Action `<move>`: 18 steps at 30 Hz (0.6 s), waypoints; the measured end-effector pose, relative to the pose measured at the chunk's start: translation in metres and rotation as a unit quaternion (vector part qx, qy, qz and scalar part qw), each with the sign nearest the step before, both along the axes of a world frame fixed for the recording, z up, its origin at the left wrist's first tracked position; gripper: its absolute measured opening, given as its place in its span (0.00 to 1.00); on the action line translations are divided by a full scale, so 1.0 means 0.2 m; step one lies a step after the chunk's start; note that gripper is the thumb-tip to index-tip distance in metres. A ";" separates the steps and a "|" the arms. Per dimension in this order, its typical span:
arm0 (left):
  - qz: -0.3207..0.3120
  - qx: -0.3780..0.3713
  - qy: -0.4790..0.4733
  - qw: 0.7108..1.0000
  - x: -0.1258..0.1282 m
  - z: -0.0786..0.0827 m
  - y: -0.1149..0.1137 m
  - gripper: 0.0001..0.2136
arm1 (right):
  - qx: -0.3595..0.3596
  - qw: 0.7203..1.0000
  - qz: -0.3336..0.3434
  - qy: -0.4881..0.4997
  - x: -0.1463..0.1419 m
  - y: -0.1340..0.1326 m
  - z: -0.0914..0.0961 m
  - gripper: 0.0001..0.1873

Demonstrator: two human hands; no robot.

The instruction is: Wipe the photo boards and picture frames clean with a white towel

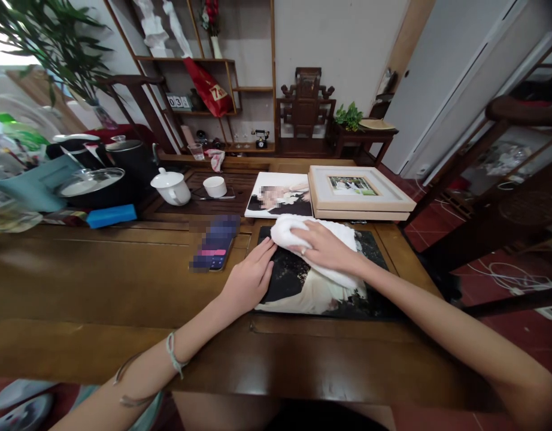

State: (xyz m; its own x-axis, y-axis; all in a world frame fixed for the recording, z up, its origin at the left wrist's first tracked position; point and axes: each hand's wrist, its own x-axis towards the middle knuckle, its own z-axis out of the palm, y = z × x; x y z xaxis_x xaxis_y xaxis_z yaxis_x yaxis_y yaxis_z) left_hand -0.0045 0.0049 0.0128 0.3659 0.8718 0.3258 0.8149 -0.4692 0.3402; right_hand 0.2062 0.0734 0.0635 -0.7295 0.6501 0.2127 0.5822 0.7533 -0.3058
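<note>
A large dark photo print [298, 287] lies flat on the wooden table [100, 281] in front of me. My left hand [249, 276] rests flat on its left edge, fingers stretched out. My right hand [323, 246] presses a white cloth [318, 239] onto the upper part of the print, fingers curled over the cloth. A phone [215, 244] lies just left of the print.
Behind the print lie a second photo [279, 196] and a cream framed picture [359, 191]. A white teapot [172, 187] and cup [214, 186] stand on a tea tray; kettles [123, 158] and a blue box [111, 215] sit at left. Shelves and a door lie beyond.
</note>
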 end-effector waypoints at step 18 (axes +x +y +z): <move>-0.007 -0.009 -0.006 1.000 0.00 0.00 0.00 0.20 | 0.033 0.999 -0.010 -0.018 0.29 -0.01 -0.04 0.11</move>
State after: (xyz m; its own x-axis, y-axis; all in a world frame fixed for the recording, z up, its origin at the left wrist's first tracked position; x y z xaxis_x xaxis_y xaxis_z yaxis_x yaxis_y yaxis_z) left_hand -0.0054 0.0055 0.0125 0.3746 0.8719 0.3152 0.8037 -0.4749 0.3586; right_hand 0.2632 0.0710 0.0558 -0.7241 0.6502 0.2299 0.6070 0.7591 -0.2351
